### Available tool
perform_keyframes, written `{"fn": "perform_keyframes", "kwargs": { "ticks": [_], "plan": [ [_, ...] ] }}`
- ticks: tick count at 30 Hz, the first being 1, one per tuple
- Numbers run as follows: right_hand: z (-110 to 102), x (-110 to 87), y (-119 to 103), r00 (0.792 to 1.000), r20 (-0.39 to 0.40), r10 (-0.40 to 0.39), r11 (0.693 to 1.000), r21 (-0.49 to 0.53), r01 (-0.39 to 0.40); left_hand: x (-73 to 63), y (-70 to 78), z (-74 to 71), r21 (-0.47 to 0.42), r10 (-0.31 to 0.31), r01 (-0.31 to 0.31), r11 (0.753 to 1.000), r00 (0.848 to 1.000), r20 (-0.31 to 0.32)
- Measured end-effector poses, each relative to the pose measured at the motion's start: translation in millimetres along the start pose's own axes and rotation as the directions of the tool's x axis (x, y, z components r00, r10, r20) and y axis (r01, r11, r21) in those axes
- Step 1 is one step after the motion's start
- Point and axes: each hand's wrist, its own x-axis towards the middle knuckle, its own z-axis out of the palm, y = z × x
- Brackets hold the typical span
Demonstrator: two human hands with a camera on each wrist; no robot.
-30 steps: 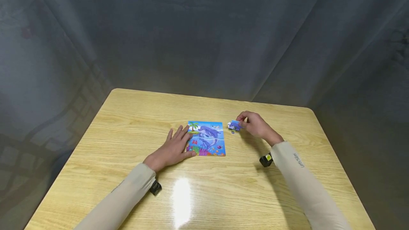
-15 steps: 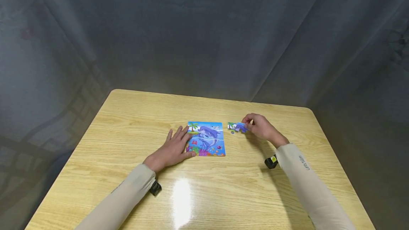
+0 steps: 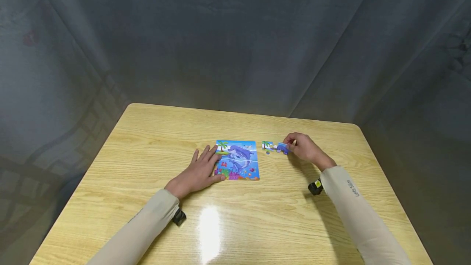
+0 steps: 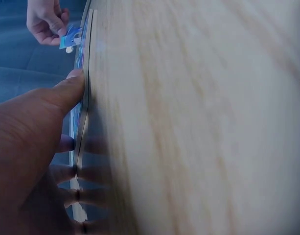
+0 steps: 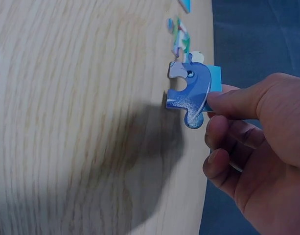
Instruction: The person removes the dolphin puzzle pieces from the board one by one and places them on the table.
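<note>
A square dolphin puzzle picture (image 3: 241,158) lies on the table, and my left hand (image 3: 198,171) rests flat at its left edge with fingers spread. The thumb reaches the lower left corner. To the right of the picture, my right hand (image 3: 303,148) pinches a jigsaw piece (image 5: 191,88) between thumb and index finger. This piece shows a blue-purple dolphin head with an eye, and a light-blue strip along one side. Just left of it lies another jigsaw piece (image 3: 267,145) with a palm tree, its knob pointing toward the near side.
The wooden table (image 3: 235,224) has rounded far corners and a bright glare spot near its front. Dark grey curtains (image 3: 209,44) hang behind it and at both sides. A small black camera (image 3: 179,217) sits on the left wrist, another camera (image 3: 315,187) on the right.
My right hand has drawn the dolphin piece to the right, away from the puzzle picture, uncovering the palm-tree piece, which stays in place. The left hand has not moved.
</note>
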Motion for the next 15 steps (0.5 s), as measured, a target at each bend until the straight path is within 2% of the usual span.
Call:
{"fn": "perform_keyframes", "kwargs": {
  "ticks": [8,15],
  "plan": [
    [4.6,2.4,5.3,1.000,-0.011,0.009,0.999,-0.032,-0.009,-0.3,0.3,-0.2,-0.006,-0.006,0.006,1.000,1.000,0.005],
    [10.3,6.1,8.5,1.000,-0.023,0.009,0.992,-0.122,-0.012,-0.3,0.6,0.1,-0.011,-0.003,0.003,1.000,1.000,-0.001]
  ]
}}
